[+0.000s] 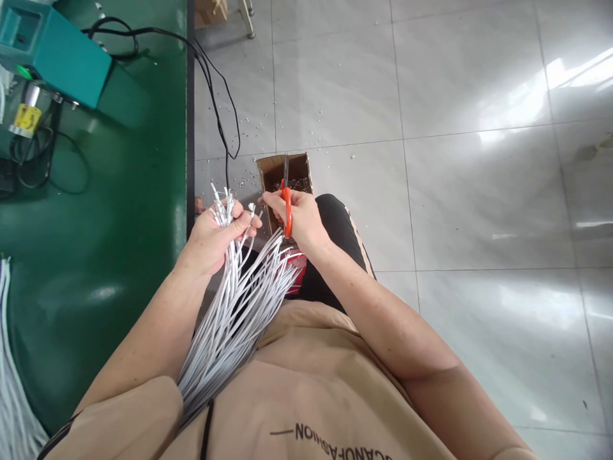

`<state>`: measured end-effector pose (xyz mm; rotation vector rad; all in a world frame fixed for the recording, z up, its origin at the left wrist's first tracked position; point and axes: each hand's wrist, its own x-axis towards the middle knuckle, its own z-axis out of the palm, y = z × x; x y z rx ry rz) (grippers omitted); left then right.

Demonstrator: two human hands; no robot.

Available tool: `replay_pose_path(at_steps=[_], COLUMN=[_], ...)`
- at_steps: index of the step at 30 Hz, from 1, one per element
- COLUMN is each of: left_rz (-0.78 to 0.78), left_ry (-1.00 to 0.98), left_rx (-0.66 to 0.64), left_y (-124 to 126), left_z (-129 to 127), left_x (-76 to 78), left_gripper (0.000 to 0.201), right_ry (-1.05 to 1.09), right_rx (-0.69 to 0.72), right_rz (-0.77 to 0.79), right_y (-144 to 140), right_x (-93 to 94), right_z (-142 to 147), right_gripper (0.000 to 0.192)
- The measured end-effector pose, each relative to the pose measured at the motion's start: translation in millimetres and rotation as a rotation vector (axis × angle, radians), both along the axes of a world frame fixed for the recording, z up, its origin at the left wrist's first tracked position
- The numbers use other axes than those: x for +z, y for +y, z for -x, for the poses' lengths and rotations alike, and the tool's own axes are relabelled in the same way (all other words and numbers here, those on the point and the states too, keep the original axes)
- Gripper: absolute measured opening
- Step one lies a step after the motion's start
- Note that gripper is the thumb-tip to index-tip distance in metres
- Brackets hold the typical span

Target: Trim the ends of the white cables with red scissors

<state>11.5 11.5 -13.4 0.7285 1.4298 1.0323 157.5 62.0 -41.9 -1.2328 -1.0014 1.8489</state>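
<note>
A large bundle of white cables lies across my lap, its near end running under my left arm. My left hand is wrapped round the upper ends of part of the bundle, with one cable end standing apart near the thumb. More cable ends fan out to the right, below my other hand. My right hand holds a pair of scissors with orange-red handles. Their dark blades point away from me, over an open cardboard box, apart from the cables in my left hand.
At left stands a green-topped table with a teal device, black cords and another white cable bundle. The cardboard box on the floor contains small scraps. Tiny bits lie scattered on the grey tiled floor.
</note>
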Motion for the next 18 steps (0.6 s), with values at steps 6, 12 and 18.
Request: replay_pose_path(at_steps=[6, 12, 18], left_rz=[-0.011, 0.0, 0.009], left_ry=[0.0, -0.005, 0.05], left_rx=[0.003, -0.003, 0.057], left_y=[-0.3, -0.1, 1.2], left_z=[0.4, -3.0, -4.0], left_x=[0.5, 2.0, -1.5], left_gripper=[0.035, 0.036, 0.04], right_ry=[0.368, 0.275, 0.175], right_rx=[0.206, 0.137, 0.206], right_rz=[0.013, 0.037, -0.077], right_y=[-5.9, -3.9, -4.5], right_x=[4.8, 6.8, 5.9], right_z=[-4.1, -4.2, -5.2], right_gripper=[0.03, 0.032, 0.028])
